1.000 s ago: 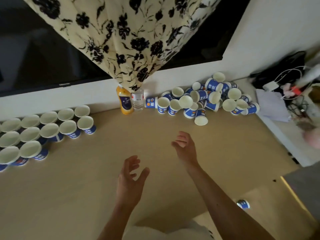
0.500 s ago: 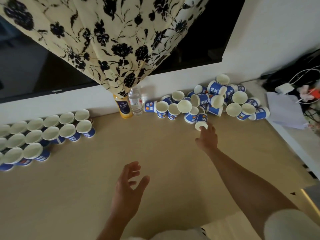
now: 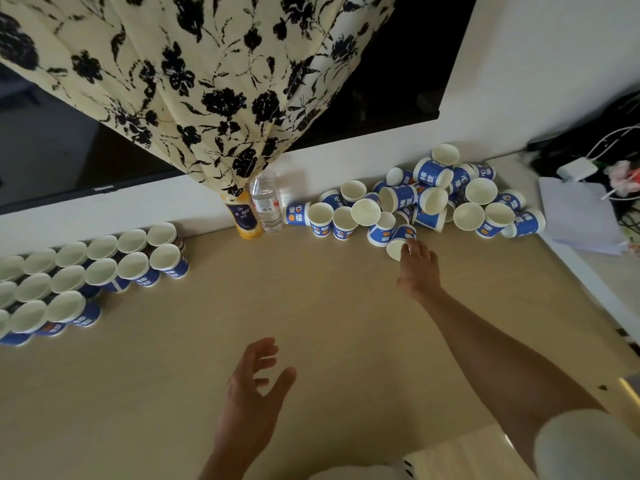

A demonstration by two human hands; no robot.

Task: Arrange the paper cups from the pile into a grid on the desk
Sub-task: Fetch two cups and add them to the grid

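Right grip (image 3: 418, 269) seemingly on one cup (image 3: 401, 237)

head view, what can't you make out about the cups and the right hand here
All in the head view:
Grid of cups: cut off by the left edge, so its full count is unknown.
Grip of the right hand on the front cup: the hand's back hides the fingers; touching or holding, unclear.
Pile: cups overlap, hiding those behind.
Orange bottle: its top is hidden by the curtain.

Right hand (image 3: 419, 268) reaches far forward, fingers bent downward, grip unclear; left hand (image 3: 252, 400) hovers, fingers loosely spread.
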